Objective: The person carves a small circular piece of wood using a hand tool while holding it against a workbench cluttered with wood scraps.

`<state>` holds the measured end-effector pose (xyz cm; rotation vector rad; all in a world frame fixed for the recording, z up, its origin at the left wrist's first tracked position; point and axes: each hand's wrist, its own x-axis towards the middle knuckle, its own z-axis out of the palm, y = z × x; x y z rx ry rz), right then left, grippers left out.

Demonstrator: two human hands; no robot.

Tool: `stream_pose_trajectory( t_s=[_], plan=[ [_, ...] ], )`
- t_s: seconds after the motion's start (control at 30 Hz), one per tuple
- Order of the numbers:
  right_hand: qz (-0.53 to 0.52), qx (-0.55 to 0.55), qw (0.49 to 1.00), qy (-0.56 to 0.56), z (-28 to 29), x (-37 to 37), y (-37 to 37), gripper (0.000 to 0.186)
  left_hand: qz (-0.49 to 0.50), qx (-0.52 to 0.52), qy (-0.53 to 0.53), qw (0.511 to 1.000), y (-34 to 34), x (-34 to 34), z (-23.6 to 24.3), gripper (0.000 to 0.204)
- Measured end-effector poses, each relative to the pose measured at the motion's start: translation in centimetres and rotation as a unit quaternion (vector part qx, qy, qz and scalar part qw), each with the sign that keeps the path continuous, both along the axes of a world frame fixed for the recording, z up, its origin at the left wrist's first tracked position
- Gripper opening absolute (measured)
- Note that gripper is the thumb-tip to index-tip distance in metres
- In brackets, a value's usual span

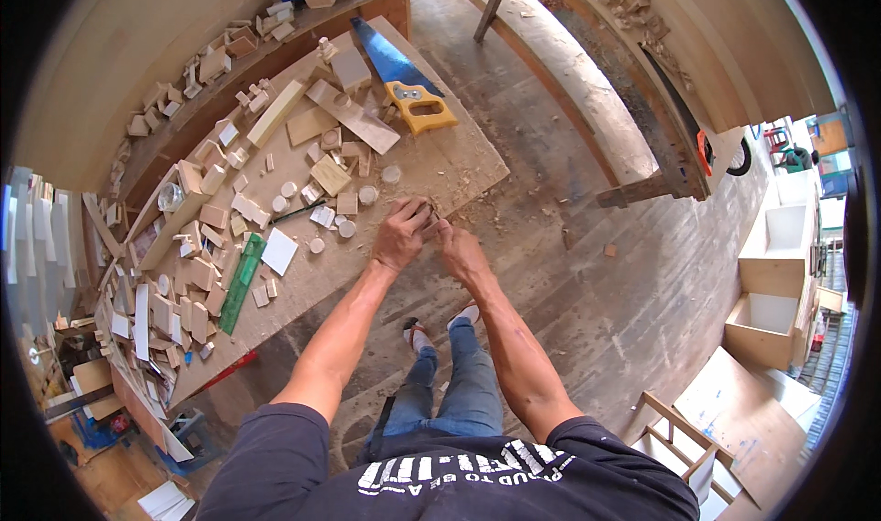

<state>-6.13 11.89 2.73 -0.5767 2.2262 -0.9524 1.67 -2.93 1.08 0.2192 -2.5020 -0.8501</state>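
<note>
Both of my hands meet at the near edge of a plywood worktop (474,163), toward its right corner. My left hand (403,235) has its fingers curled over something small, largely hidden, with a dark sliver showing near the fingertips. My right hand (460,250) is closed beside it, thumb and fingers pinched on something I cannot make out. Wood shavings (473,211) lie just beyond the edge. Nearby on the worktop are small round wooden discs (368,194), a dark thin tool (295,211), a white square piece (279,251) and a green ruler (240,282).
A yellow-handled handsaw (418,105) and several wood offcuts (352,132) lie farther back. A long bench (587,99) runs along the upper right. Wooden boxes (765,330), a frame (684,434) and boards (725,397) stand at right. The concrete floor (587,310) is below.
</note>
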Motion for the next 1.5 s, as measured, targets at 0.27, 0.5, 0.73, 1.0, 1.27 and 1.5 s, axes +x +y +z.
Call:
stream_pose_trajectory(
  t_s=[0.27,0.5,0.73,1.0,1.27,1.5],
  plan=[
    [-0.002,0.024,0.999,-0.035,-1.3,0.4,0.7,0.07,-0.004,-0.026,0.018,0.999,-0.6,-0.1,-1.1,0.024],
    [-0.096,-0.035,0.986,-0.135,0.9,0.6,1.0,0.073,0.028,0.016,0.01,0.999,-0.3,0.2,-1.1,0.02],
    [-0.061,-0.037,0.994,-0.085,-1.1,1.5,0.2,0.07,0.021,-0.018,-0.003,1.0,-0.2,0.2,-1.0,0.025],
    [-0.031,-0.021,0.997,-0.066,-0.8,0.9,-0.1,0.067,0.016,-0.013,-0.014,1.0,-0.2,0.2,-0.6,0.029],
    [-0.015,-0.019,0.998,-0.055,-0.2,0.3,0.6,0.066,0.013,-0.008,-0.002,1.0,-0.3,0.2,-0.9,0.023],
    [0.003,0.001,1.0,-0.025,0.6,-0.1,0.2,0.068,0.004,-0.025,-0.004,1.0,-0.7,0.2,-0.9,0.029]
  ],
)
